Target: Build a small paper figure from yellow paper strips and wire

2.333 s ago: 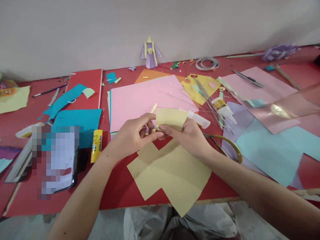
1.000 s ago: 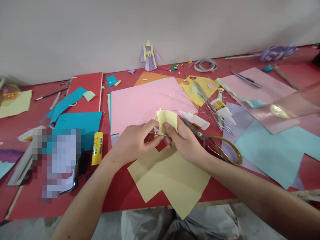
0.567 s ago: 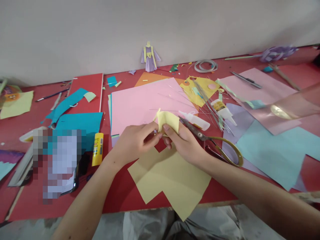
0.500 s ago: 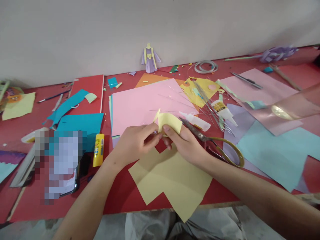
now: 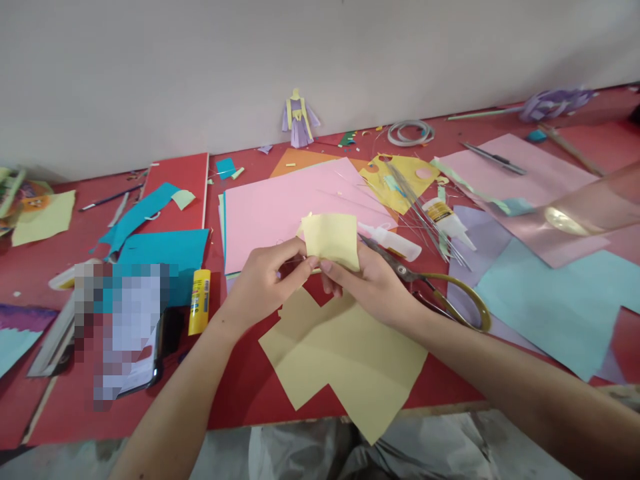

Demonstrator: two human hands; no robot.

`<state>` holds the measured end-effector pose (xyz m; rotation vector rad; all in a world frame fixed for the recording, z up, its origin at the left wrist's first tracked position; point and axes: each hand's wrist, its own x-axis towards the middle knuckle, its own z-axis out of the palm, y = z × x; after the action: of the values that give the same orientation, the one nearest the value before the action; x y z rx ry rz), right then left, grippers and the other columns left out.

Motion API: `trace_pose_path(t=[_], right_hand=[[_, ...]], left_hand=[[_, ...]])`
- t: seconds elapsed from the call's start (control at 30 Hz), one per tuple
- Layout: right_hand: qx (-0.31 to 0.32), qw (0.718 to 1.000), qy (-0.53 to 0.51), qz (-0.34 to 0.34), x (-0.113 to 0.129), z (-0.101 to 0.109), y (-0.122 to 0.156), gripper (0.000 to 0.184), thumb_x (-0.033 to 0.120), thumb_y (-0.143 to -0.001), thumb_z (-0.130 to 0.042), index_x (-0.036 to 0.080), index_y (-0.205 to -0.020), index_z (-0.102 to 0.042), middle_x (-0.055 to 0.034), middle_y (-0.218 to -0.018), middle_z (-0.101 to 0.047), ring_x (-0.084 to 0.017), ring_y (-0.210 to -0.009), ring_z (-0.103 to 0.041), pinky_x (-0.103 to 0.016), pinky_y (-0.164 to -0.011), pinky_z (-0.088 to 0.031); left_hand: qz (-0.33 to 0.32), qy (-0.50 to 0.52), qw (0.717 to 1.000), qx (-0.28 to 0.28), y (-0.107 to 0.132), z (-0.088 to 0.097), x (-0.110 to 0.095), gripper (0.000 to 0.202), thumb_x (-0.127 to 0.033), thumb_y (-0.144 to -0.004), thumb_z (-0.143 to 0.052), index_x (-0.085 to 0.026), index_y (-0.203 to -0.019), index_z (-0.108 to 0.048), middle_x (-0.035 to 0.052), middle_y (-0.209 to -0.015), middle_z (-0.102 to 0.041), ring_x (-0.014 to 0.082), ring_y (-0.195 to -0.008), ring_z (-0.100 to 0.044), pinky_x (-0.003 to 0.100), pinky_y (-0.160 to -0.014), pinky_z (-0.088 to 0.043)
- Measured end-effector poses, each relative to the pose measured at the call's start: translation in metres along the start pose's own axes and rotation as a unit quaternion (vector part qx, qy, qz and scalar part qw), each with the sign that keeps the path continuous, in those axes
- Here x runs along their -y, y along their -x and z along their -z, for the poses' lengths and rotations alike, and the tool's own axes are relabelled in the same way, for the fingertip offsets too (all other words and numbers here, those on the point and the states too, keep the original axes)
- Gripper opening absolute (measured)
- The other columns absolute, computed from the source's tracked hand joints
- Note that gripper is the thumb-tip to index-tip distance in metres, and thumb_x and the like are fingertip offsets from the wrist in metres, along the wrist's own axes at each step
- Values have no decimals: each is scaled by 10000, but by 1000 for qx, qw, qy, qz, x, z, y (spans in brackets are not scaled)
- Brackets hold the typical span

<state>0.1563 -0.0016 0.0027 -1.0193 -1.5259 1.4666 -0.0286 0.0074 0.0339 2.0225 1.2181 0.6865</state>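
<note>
Between both hands is a small piece of pale yellow paper (image 5: 331, 239), slightly curved, its broad face toward me. My left hand (image 5: 267, 277) pinches its lower left corner between thumb and fingers. At the lower edge, the thumb of my right hand (image 5: 373, 280) presses on it, with the other fingers behind and under it. A larger cut sheet of yellow paper (image 5: 345, 360) lies below the hands and overhangs the table's front edge. Scissors (image 5: 403, 272) with yellow-green handles rest just right of my right hand, near a small clear glue bottle (image 5: 395, 241).
Left of my hands are a yellow glue stick (image 5: 199, 302), a phone (image 5: 155, 353) and teal paper (image 5: 165, 247). Pink sheets (image 5: 290, 193) lie beyond. Thin wires (image 5: 415, 200), a white glue bottle (image 5: 449, 221) and light blue paper (image 5: 550, 300) are at right. A paper doll (image 5: 299, 120) leans on the wall.
The small yellow paper has turned flatter toward me, showing more of its face. My left thumb has shifted to its lower edge. The view has moved slightly.
</note>
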Motion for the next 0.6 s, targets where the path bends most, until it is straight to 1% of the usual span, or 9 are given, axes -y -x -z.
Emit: trace_pose_path(t=[0.1, 0.2, 0.27, 0.37, 0.47, 0.6], right_hand=[[-2, 1000, -18, -16, 3, 1, -1, 205, 362, -927, -522, 179, -835, -523, 17, -644, -581, -108, -564, -545, -265, -555, -459], [-9, 999, -30, -26, 5, 2, -2, 199, 349, -912, -534, 179, -810, -517, 16, -634, -578, -108, -558, -542, -268, -555, -465], [-9, 999, -34, -31, 5, 1, -2, 192, 342, -903, -539, 178, -805, -515, 17, -627, -578, -108, -555, -539, -266, -553, -464], [-9, 999, -36, -31, 5, 0, -2, 167, 323, -890, -546, 177, -813, -522, 25, -607, -579, -106, -546, -543, -257, -541, -454], [-13, 999, -32, -29, 4, 0, -2, 139, 289, -874, -555, 175, -798, -530, 27, -598, -582, -105, -541, -551, -250, -533, -448], [-19, 999, -28, -18, 5, 0, -1, 156, 269, -880, -546, 186, -752, -514, 27, -584, -579, -101, -533, -539, -251, -537, -445]], left_hand=[[-5, -21, 1000, -2, 0, -3, -1, 156, -273, -942, -503, -193, -812, -531, -54, -619, -506, 85, -565, -455, 223, -533, -342], [-12, -60, 998, -18, 2, -5, -1, 118, -261, -934, -508, -199, -834, -500, -53, -658, -519, 82, -580, -457, 218, -544, -348], [-15, -77, 997, -21, 3, -5, -1, 90, -257, -932, -505, -201, -863, -504, -43, -710, -558, 84, -610, -489, 220, -559, -357], [-18, -77, 997, -11, 3, -4, 0, 67, -254, -938, -496, -203, -899, -517, -33, -766, -598, 92, -656, -535, 229, -590, -374], [-5, -51, 999, 8, 1, -3, 0, 63, -257, -944, -497, -206, -912, -517, -43, -736, -581, 88, -640, -529, 228, -594, -383], [22, 60, 997, 33, 0, -1, -1, 113, -303, -964, -492, -213, -898, -504, -57, -666, -509, 80, -579, -494, 212, -551, -398]])
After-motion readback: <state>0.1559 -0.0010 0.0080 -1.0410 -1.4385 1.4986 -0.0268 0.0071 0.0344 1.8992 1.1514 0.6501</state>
